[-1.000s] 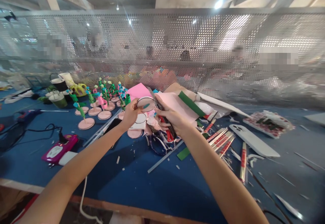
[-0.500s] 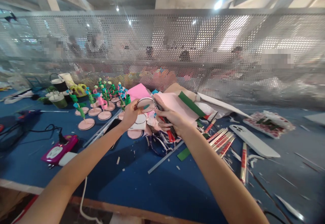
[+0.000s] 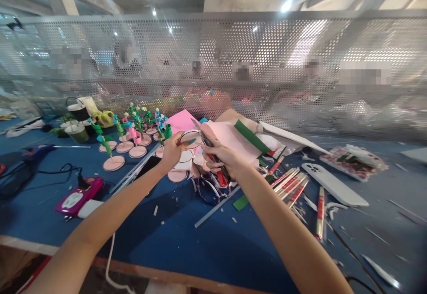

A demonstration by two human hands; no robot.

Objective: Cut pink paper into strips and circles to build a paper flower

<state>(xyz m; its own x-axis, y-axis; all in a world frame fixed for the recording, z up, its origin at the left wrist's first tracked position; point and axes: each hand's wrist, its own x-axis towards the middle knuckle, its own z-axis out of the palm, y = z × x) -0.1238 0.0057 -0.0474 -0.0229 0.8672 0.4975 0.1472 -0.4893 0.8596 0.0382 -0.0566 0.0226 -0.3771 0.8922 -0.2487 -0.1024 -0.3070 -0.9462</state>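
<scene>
My left hand (image 3: 172, 151) pinches a pale round disc (image 3: 190, 137) with a dark outlined edge and holds it up over the table. From the right, my right hand (image 3: 224, 157) is closed around scissors (image 3: 207, 140) with dark and red handles. One silver blade points up beside the disc's right edge. Under the left hand lies a white piece of paper (image 3: 183, 163) with a drawn curve. Below it sits a pink round base (image 3: 177, 176), partly covered. Scraps and a dark blue looped item (image 3: 208, 191) lie beneath the right hand.
Several paper flowers on pink bases (image 3: 114, 163) stand at left, near a purple power strip (image 3: 80, 195). Pink sheets (image 3: 230, 136) and a green strip (image 3: 251, 137) lie behind my hands. A white phone (image 3: 333, 185) and red-gold sticks (image 3: 290, 185) are at right. Perforated metal panel (image 3: 213, 49) behind.
The scissors have turned so that a blade now shows above the disc's right edge. My left hand and the disc have barely moved.
</scene>
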